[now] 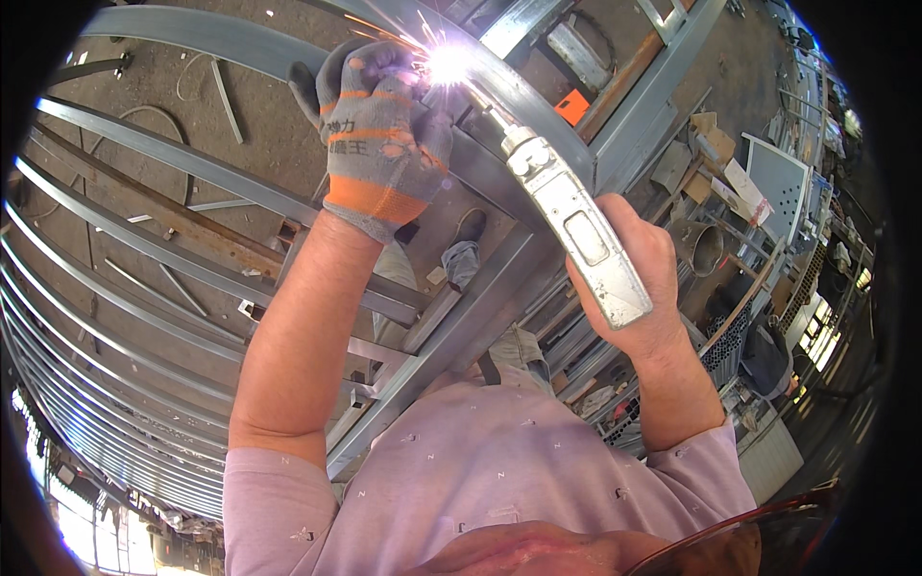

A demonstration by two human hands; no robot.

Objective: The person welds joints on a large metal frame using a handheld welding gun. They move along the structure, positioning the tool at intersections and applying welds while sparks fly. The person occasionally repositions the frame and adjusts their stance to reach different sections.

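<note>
My right hand [645, 259], bare, grips a silver-grey welding gun [582, 230]. Its thin nozzle points up and left to a dazzling white-violet spot, where sparks fly off toward the upper left. That glare lies against a grey metal frame [538, 106] and hides the joint under it. Close to the left of the spot is my left hand [379, 144] in a grey and orange work glove. Its fingers are curled closed at the frame; whatever they hold is lost behind the glove and the light.
Long parallel metal bars [182, 139] run across the left side. A shoe [470, 226] shows below the frame. Cut scraps, cardboard pieces [713, 139] and a round metal pipe [699, 247] lie at the right, near a pale perforated plate [776, 192]. An orange piece [572, 107] sits by the frame.
</note>
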